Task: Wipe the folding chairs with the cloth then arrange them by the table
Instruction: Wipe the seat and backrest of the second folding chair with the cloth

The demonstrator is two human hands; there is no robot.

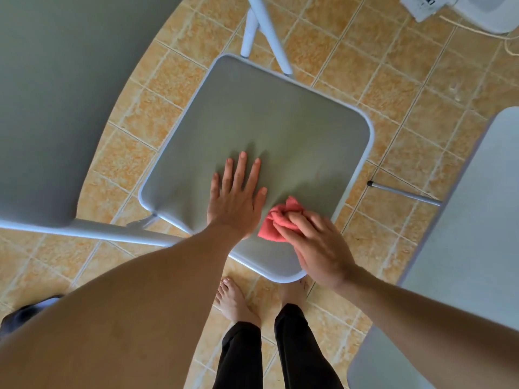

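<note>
Wiping chair seat (280, 122) w/ cloth (276, 220), by seat's near-right edge.
L hand (236, 203) flat on seat just in from near-left edge, fingers straight & spread, holding nothing, prob. steadying; R hand (317, 248) curled round the bunched red cloth, pressing it down. Next, likely: sweep across to far edge, keeping L hand clear. Not yet at arranging step.

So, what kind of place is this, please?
Probably a room in a home, maybe a dining area. The floor is orange-beige tile, grey folding chairs stand close together, the person's feet are bare, and the right hand holds a red cloth on one.
</note>
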